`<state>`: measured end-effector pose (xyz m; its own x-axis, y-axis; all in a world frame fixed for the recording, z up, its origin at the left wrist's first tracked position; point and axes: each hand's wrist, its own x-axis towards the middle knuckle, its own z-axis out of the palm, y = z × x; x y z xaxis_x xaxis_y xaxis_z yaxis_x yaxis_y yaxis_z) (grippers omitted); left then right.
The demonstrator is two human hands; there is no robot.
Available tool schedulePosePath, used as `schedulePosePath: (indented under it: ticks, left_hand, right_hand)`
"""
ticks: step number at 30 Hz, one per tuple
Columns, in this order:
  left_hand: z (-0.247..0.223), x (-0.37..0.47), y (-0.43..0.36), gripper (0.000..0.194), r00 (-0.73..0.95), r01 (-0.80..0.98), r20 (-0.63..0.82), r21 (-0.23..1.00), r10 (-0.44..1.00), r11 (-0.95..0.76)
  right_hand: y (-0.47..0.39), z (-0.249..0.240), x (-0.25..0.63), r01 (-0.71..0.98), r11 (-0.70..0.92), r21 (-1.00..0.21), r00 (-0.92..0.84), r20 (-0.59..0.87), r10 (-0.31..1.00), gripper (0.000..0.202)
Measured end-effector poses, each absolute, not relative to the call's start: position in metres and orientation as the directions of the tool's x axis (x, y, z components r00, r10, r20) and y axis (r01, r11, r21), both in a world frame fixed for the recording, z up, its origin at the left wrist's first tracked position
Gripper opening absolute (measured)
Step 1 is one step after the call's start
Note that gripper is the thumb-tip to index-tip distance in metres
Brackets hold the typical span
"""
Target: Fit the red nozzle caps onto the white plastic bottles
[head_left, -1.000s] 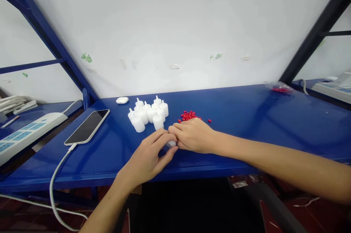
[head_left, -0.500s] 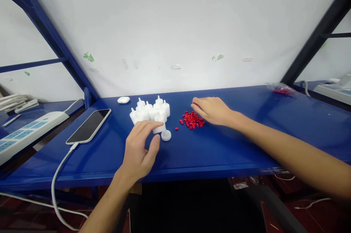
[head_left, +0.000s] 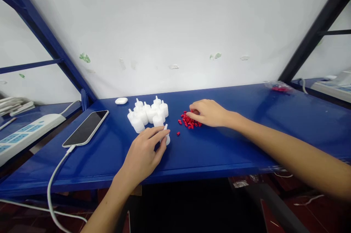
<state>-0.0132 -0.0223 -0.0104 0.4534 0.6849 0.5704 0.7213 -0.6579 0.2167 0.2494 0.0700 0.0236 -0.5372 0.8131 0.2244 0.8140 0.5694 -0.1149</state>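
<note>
My left hand (head_left: 146, 149) is closed around a white nozzle cap (head_left: 168, 139) near the table's front, its thin tip pointing up between the fingers. Just behind stands a cluster of several similar white nozzle caps (head_left: 150, 111), tips upward. My right hand (head_left: 210, 112) reaches in from the right over a pile of small red caps (head_left: 191, 123). Its thumb and fingers are drawn together at the pile's back edge, with red showing between them; the fingertips are partly hidden. One loose red cap (head_left: 178, 133) lies between the pile and my left hand.
A phone (head_left: 86, 129) with a white charging cable (head_left: 56, 169) lies on the blue table (head_left: 233, 145) at left. Behind it sits a white earbud case (head_left: 121, 100). A power strip (head_left: 30, 132) is farther left. A clear bag with red pieces (head_left: 279, 87) lies at the far right.
My left hand has closed on the nozzle cap that lay tipped over, and it now stands upright. My right hand has come down into the red pile and its fingers have drawn together.
</note>
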Motion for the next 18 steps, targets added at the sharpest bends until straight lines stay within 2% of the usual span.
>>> schedulePosePath:
  ticks: [6,10,14,18]
  left_hand:
    - [-0.0133,-0.0147,-0.0210,0.018,0.403,0.669,0.588,0.334,0.701,-0.665]
    - [-0.0120,-0.0148,-0.0229,0.003,0.384,0.667,0.602,0.344,0.700,-0.661]
    - [-0.0113,-0.0150,-0.0247,0.006,0.370,0.651,0.633,0.346,0.680,-0.676]
    - [-0.0086,-0.0157,-0.0245,0.006,0.362,0.662,0.642,0.333,0.676,-0.671]
  right_hand:
    - [0.0690,0.0246,0.2484,0.833,0.543,-0.108,-0.511,0.224,0.830,0.038]
    - [0.0691,0.0236,0.2481,0.872,0.477,-0.113,-0.447,0.218,0.868,0.041]
    - [0.0681,0.0219,0.2461,0.869,0.483,-0.106,-0.462,0.177,0.869,0.042]
    - [0.0661,0.0247,0.2459,0.881,0.454,-0.134,-0.423,0.208,0.882,0.045]
